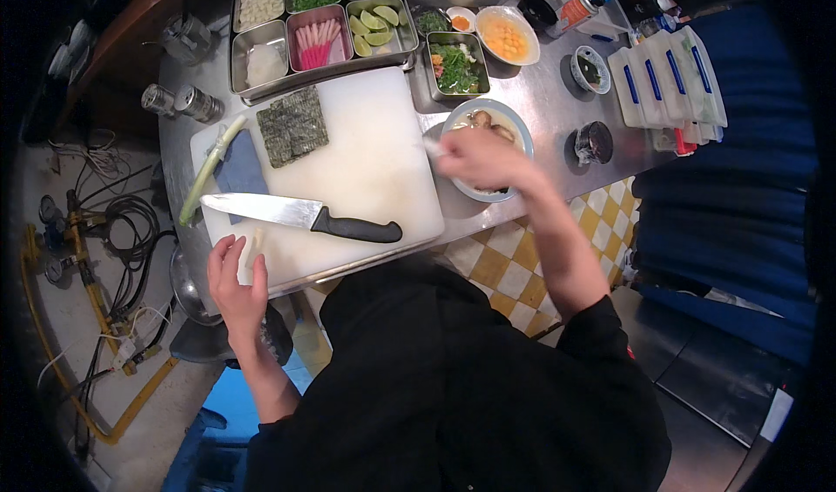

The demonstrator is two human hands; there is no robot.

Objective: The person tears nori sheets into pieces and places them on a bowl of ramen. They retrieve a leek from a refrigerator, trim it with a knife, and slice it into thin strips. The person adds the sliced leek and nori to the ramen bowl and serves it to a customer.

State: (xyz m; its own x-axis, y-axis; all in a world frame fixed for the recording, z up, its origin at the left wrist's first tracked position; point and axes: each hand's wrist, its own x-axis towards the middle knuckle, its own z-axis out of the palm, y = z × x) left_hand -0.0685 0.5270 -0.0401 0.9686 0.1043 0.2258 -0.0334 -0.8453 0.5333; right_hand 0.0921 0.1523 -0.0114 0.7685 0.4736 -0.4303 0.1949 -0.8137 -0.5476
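My left hand (pixel 238 283) is at the front left corner of the white cutting board (pixel 372 146), fingers apart and holding nothing. Beside its fingertips lies a short pale stalk piece (pixel 257 244). Over a bowl with a pale blue rim (pixel 526 133), my right hand (pixel 483 157) is closed and blurred by motion. A small white object (pixel 432 147) sticks out from its fingers; its kind is unclear. Brown pieces (pixel 490 123) show in the bowl, partly covered by the hand. A black-handled chef's knife (pixel 300 214) rests across the board, blade to the left.
On the board are a nori sheet (pixel 292 126), a blue cloth (pixel 241 172) and a leek stalk (pixel 212 169). Behind stand a metal tray of ingredient pans (pixel 323 67), a herb-filled container (pixel 455 67) and a bowl of egg yolks (pixel 508 36). Lidded plastic boxes (pixel 666 80) stand right.
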